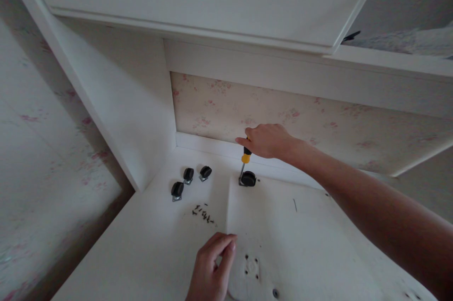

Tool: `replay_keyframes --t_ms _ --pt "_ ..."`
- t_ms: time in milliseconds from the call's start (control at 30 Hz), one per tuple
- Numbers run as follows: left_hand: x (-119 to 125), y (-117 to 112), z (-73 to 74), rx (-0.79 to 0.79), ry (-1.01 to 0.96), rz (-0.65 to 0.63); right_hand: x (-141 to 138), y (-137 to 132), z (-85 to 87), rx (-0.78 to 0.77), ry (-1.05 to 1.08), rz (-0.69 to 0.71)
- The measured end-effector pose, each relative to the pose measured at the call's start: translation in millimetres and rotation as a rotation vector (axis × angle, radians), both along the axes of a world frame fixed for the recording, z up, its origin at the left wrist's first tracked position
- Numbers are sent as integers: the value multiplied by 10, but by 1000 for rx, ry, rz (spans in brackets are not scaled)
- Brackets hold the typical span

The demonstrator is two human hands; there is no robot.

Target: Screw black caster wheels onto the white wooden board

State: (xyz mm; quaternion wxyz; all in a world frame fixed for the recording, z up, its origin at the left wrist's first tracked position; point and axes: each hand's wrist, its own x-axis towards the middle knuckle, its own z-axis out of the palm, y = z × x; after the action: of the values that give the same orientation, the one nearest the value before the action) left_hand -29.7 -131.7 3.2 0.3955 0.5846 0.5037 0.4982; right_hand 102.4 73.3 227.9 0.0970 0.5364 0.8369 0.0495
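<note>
My right hand is wrapped around the black and yellow handle of a screwdriver. Its metal shaft points down to the mounting plate of a black caster wheel, which sits at the far left corner of a white panel. Lower down, my left hand is closed at the panel's left edge, thumb and index finger near each other. Whatever it may hold is too small or hidden to make out. Several dark screws lie scattered beyond it on the white surface.
Three loose caster wheels, one of them the nearest caster, lie left of the panel. A square mark with screw holes shows on the panel near my left hand. A white cabinet front overhangs the workspace, and a side board stands at left.
</note>
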Motion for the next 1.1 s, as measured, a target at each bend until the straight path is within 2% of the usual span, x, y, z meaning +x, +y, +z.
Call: replay_keyframes --t_ms 167,233,367,467,600,700,800,933,1033,1100 --pt "15 -18 3 -21 5 -18 -16 6 32 -58 -11 43" --pt "14 -16 20 -29 9 -34 -30 -1 46 -36 -24 46" --pt "-72 112 127 -33 13 -63 -58 -19 77 -67 -35 48" --pt "-205 403 299 6 60 -27 -75 -24 100 -95 -49 41" --pt "-278 1012 590 184 273 59 -105 -15 134 -55 -55 3" --pt "-166 1469 758 255 306 61 -145 -8 166 -133 -64 0" --pt "0 1805 828 282 306 32 -195 -18 194 -170 -90 0" --pt "89 2051 821 263 282 -50 -202 -42 256 -115 -101 8" --pt "45 2124 821 236 252 -125 -159 -37 319 -161 -113 66" --pt "12 2134 834 226 238 -170 -138 -22 334 -129 -137 66"
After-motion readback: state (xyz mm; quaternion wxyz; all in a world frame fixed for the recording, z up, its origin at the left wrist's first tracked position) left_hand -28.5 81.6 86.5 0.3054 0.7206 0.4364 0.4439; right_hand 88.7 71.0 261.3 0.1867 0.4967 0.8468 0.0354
